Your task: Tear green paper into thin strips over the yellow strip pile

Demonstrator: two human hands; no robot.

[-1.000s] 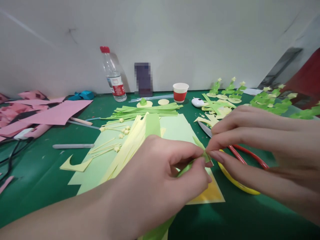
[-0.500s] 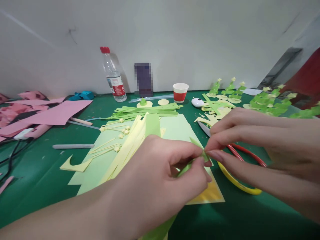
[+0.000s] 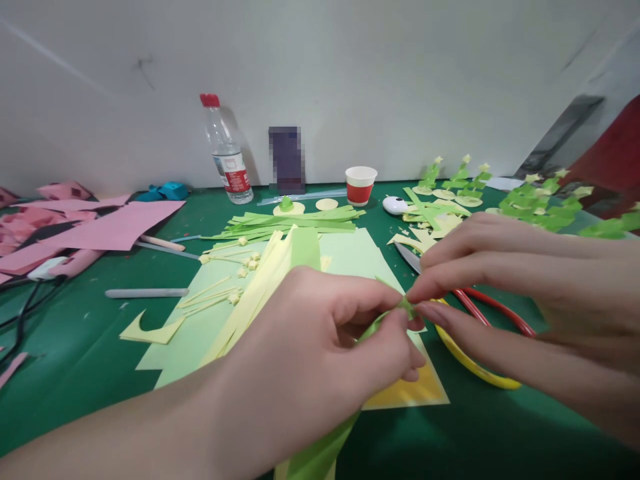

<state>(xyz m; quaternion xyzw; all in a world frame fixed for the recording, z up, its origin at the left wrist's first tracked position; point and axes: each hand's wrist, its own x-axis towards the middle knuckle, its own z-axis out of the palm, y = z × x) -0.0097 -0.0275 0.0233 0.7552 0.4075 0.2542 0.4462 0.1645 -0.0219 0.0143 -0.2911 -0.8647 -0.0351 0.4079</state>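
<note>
Soft, even light casts a faint shadow beside the bottle [image 3: 231,160]; one dark rectangle [image 3: 287,160] is pixelated.

Strip [image 3: 327,447], green paper, partly hidden: creased end pinched at four o'clock from centre; smoother length slanting down to six o'clock.

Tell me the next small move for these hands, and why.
Probably a light press by the right hand on the green paper while the left hand steadies it: the thumbs and forefingers of both hands pinch it almost tip to tip.
</note>
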